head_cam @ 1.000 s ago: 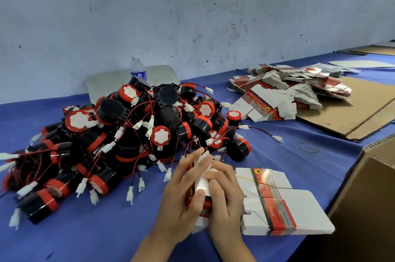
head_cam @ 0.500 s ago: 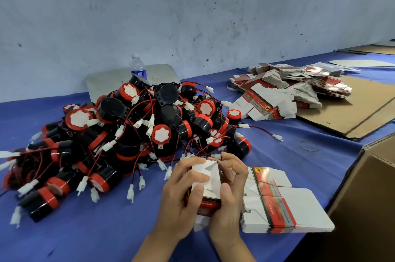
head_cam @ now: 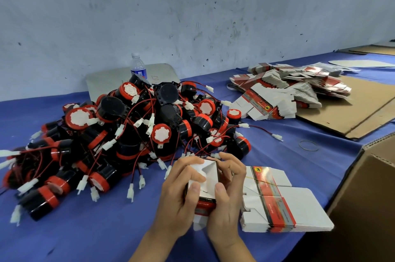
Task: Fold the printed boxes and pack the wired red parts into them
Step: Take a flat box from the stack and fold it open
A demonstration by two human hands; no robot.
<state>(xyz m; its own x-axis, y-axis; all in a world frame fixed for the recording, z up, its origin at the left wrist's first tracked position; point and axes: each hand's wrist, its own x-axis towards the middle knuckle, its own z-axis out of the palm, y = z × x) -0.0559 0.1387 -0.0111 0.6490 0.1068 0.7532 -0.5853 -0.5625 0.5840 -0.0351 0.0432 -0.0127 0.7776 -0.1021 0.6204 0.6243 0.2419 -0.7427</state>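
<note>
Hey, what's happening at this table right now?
A person is folding a small printed box, gripping it with the left hand and the right hand, thumbs on its white end flaps. Whether a part is inside cannot be seen. The heap of wired red parts lies just behind the hands, and a stack of flat boxes lies beside the right hand.

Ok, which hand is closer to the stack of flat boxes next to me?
Right. The right hand sits just beside the stack of flat boxes; the left hand is farther, across the small box both hands hold.
</note>
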